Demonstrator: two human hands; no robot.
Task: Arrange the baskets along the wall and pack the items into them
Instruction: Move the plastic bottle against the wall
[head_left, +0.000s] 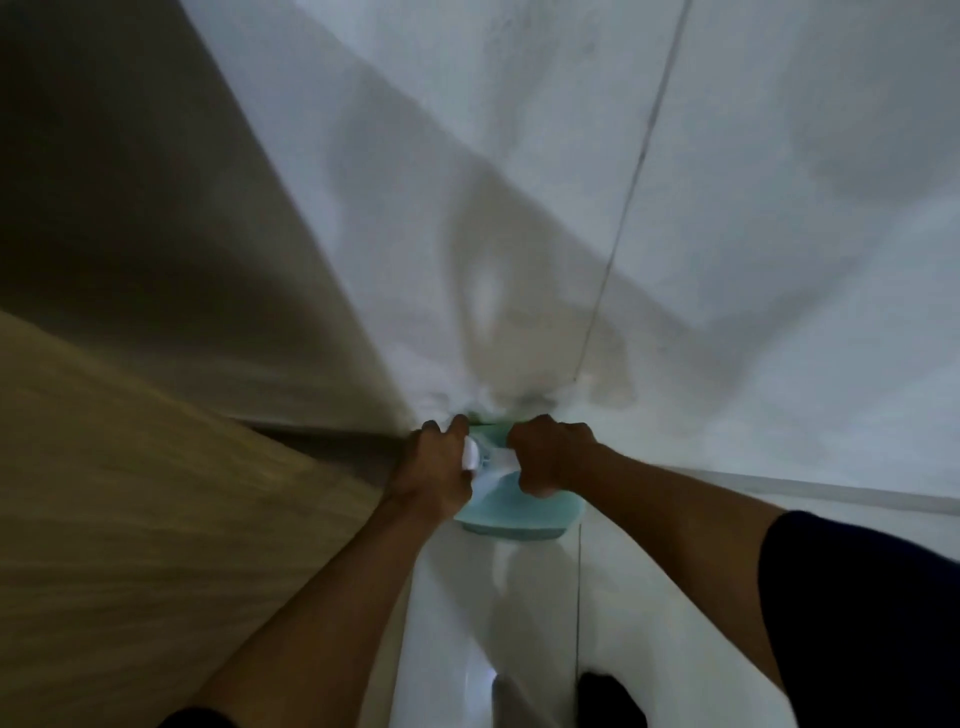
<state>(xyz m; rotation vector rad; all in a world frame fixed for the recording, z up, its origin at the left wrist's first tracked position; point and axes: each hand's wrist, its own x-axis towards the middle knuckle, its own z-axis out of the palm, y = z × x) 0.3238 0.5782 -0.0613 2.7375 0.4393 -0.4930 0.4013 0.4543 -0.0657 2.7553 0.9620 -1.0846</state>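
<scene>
At foot of white wall (571, 156), beside beige bed edge (130, 493): teal basket (511, 512) low on floor (467, 597), hard against wall. Left hand (434, 470) curled round white handle (472, 454); right hand (553, 454) fisted on opposite rim. Two-sided grip probably for squaring basket to wall. Contents hidden; frame blurred.

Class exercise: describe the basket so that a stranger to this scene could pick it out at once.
Start at the pale wall and follow it down to the white floor. There, between the left hand and right hand, sits the basket. It is the only teal-green thing, gripped by both hands.
</scene>
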